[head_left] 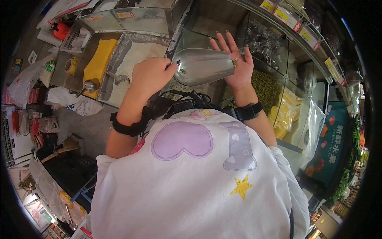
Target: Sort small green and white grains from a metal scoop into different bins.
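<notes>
My left hand (153,75) is closed round the handle end of a clear scoop (207,65), held sideways in front of my chest. A few small greenish beans lie inside the scoop near the handle end. The scoop's mouth points right, to the palm of my right hand (240,65). That hand is open and turned up, fingers spread, with a few small grains at the palm by the scoop's lip. Just beyond my right hand is a bin of small green beans (263,88).
On the left stand a bin of white powder (145,49) with a metal scoop (119,78) and a bin of yellow powder (99,59) with another metal scoop (90,86). Glass dividers and a shelf edge with price tags (282,15) run at upper right. Bagged yellow goods (284,105) lie right.
</notes>
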Motion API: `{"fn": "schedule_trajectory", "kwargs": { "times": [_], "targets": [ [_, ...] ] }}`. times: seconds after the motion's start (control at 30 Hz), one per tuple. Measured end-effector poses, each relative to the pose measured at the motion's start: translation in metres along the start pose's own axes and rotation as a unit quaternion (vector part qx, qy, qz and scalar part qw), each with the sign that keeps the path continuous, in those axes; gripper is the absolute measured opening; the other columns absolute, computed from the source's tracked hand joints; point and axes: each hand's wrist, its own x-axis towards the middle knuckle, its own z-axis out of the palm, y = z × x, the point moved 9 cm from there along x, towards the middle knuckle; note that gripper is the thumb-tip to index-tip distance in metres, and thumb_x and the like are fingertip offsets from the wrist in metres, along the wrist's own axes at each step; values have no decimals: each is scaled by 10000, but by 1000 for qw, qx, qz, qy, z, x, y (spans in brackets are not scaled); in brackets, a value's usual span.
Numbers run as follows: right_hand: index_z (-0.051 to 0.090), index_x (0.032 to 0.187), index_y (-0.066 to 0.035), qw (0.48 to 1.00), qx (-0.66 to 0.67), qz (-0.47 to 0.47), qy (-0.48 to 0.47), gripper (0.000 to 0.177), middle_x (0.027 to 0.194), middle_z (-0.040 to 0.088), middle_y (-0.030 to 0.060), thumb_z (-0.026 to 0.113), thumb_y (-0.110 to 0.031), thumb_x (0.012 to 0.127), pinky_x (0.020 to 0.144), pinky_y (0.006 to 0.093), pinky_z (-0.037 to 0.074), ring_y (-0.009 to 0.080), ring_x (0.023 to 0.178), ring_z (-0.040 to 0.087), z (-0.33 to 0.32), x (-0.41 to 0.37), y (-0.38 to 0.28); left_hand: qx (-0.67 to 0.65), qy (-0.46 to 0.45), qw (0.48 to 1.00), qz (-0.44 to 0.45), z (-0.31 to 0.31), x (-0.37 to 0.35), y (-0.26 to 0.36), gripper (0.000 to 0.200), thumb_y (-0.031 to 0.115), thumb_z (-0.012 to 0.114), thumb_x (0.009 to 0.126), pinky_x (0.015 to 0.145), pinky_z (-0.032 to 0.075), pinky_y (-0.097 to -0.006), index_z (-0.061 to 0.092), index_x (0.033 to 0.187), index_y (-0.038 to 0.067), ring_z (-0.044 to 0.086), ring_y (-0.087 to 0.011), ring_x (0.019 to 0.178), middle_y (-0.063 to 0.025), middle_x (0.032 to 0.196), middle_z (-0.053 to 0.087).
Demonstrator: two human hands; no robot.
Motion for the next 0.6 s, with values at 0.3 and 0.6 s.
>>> {"fn": "schedule_trajectory", "kwargs": {
  "times": [0.3,0.6],
  "targets": [
    [307,1393,-54,1000,-17,-2,17,600,1447,285,178,332,-420,919,1078,527,228,370,1343,249,-1,-1,1,1,1,1000,0,0,1,1,347,384,516,835,605,444,-425,647,769,70,592,-358,696,-155,688,604],
    [301,1395,-52,1000,-4,2,13,596,1448,286,174,309,-417,925,1081,526,224,366,1338,263,-3,-1,2,0,0,1000,0,2,2,0,343,381,518,834,602,446,-426,646,767,70,593,-358,694,-154,683,604]
  ]
}}
